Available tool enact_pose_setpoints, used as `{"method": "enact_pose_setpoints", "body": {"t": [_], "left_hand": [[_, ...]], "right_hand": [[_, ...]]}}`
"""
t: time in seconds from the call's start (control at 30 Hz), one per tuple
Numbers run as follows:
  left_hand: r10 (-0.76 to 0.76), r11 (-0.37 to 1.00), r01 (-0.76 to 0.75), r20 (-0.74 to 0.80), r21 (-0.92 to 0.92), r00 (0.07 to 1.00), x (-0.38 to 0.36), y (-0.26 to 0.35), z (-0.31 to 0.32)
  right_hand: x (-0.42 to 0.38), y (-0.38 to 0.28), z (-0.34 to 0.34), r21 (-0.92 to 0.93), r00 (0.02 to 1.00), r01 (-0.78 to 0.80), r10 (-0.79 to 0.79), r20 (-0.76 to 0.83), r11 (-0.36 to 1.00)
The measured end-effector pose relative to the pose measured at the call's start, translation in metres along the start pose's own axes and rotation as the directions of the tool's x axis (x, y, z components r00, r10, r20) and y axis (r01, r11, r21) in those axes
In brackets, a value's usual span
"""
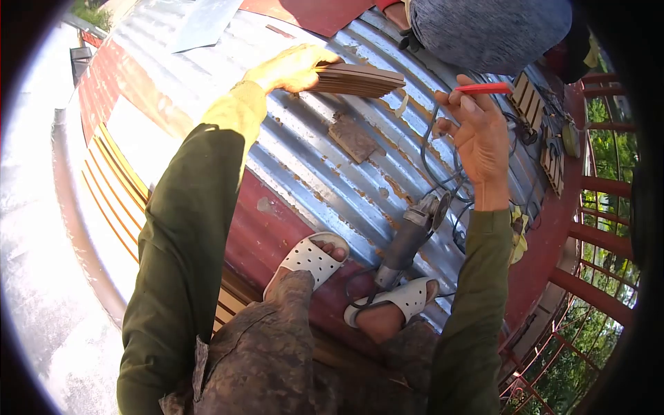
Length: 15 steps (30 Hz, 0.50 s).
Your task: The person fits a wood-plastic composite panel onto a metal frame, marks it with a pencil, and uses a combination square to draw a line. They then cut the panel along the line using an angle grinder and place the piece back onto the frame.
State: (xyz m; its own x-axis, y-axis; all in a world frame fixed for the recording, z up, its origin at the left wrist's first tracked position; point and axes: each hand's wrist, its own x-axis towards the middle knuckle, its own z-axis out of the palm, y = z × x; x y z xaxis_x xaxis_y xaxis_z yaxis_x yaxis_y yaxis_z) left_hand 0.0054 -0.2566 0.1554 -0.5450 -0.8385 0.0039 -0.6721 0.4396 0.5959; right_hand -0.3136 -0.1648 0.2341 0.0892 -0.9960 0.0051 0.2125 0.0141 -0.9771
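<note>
My left hand [294,67] is closed around one end of a short brown grooved panel piece [360,81], which it holds above the corrugated metal sheet [311,162]. Its free end points right, toward my other hand. My right hand [474,128] is raised, with a slim red pencil [484,88] pinched near the thumb and its other fingers curled loosely. Below, an angle grinder [408,242] with its disc exposed lies between my feet on the sheets. A flat brown offcut [354,137] rests on the metal under the held panel.
Another person in a grey cap [491,31] is close at the top right. Cords [429,149] loop near the grinder. Grooved panel pieces [526,104] and tools lie at right, by a red railing [605,238]. Long slatted panels [114,187] lie at left.
</note>
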Motion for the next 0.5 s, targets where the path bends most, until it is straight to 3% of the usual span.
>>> {"method": "enact_pose_setpoints", "body": {"t": [0.03,0.17,0.23,0.4,0.47,0.5], "left_hand": [[-0.001,1.000,0.001,-0.002,-0.002,1.000,0.002,-0.005,0.002],[-0.002,1.000,0.002,-0.045,-0.004,0.999,0.013,-0.022,0.007],[-0.040,0.997,0.037,-0.049,-0.062,0.998,0.017,-0.027,0.007],[-0.016,0.993,0.023,0.062,-0.118,0.998,0.032,-0.031,-0.010],[-0.026,0.993,0.050,0.218,-0.107,0.976,0.039,-0.032,-0.014],[-0.029,0.993,0.059,0.270,-0.102,0.962,0.042,-0.037,-0.013]], "right_hand": [[0.018,0.013,-0.002,-0.069,0.990,-0.046,0.036,-0.134,0.997],[0.070,0.043,0.002,0.135,0.991,-0.104,0.114,-0.067,0.985],[0.085,0.051,0.017,-0.130,0.997,-0.015,0.004,-0.082,0.991],[0.106,0.046,0.030,-0.277,0.999,0.012,-0.026,-0.048,0.961],[0.108,0.042,0.033,-0.443,1.000,0.028,-0.022,0.019,0.896],[0.111,0.045,0.034,-0.442,1.000,0.027,-0.022,0.016,0.897]]}}
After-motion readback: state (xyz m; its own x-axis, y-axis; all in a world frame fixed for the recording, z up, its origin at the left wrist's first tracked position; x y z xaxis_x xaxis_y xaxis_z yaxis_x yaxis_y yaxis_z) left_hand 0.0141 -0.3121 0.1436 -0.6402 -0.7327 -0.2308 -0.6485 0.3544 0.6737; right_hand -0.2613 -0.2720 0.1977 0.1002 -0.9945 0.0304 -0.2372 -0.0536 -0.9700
